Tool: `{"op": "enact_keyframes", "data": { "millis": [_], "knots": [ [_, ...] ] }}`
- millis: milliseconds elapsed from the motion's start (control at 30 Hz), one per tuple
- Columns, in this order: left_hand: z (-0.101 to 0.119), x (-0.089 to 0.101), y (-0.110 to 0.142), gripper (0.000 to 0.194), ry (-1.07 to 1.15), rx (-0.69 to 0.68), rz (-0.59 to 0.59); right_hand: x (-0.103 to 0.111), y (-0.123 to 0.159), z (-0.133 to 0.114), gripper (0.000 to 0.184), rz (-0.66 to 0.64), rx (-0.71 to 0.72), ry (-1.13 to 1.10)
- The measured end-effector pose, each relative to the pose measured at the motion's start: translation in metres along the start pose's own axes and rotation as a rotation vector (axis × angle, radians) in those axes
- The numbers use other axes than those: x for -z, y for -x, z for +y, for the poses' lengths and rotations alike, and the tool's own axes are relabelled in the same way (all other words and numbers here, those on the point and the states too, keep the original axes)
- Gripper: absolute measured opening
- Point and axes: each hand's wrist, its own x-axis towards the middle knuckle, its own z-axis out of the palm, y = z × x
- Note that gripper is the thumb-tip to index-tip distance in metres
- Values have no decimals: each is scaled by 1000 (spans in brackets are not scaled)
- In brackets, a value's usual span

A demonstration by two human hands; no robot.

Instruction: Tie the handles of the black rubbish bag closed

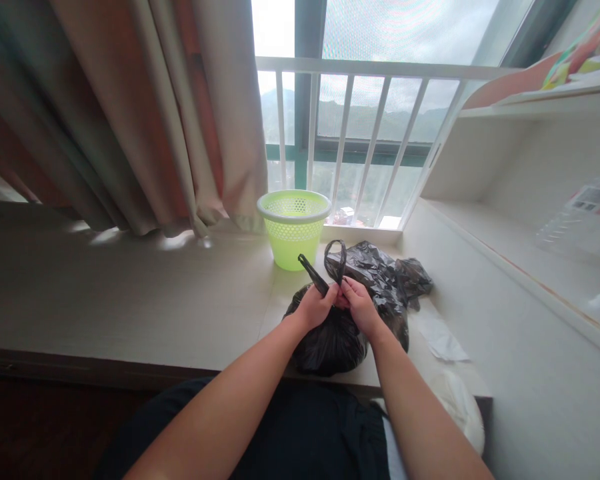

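Observation:
A full black plastic bag (330, 343) sits on the pale ledge (130, 293) right in front of me. My left hand (316, 307) pinches one twisted handle of the bag, which sticks up to the left. My right hand (359, 307) grips the other handle, which forms a loop above my fingers. Both hands meet at the bag's top, fingers closed. More crumpled black plastic (390, 277) lies just behind the bag.
A light green mesh basket (294, 227) stands on the ledge behind the bag, by the barred window (360, 133). Curtains (145, 113) hang at the left. White shelves (530, 200) run along the right, with a piece of white paper (443, 340) nearby.

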Motion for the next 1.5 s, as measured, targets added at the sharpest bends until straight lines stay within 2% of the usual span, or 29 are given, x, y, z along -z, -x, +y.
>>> {"op": "enact_keyframes", "data": {
  "millis": [500, 900, 1133, 1500],
  "knots": [
    [0, 0, 0, 44, 18, -2, -26, 1, -1, 3, 50, 8, 8, -21],
    [3, -1, 0, 46, 115, 36, -92, 2, -1, 1, 48, 1, 22, 6],
    [-2, -1, 0, 44, 39, -16, -53, 2, -1, 2, 49, 4, 15, -1],
    [-2, -1, 0, 46, 90, -4, -71, 2, 0, 1, 48, 5, 10, -6]
  ]
}}
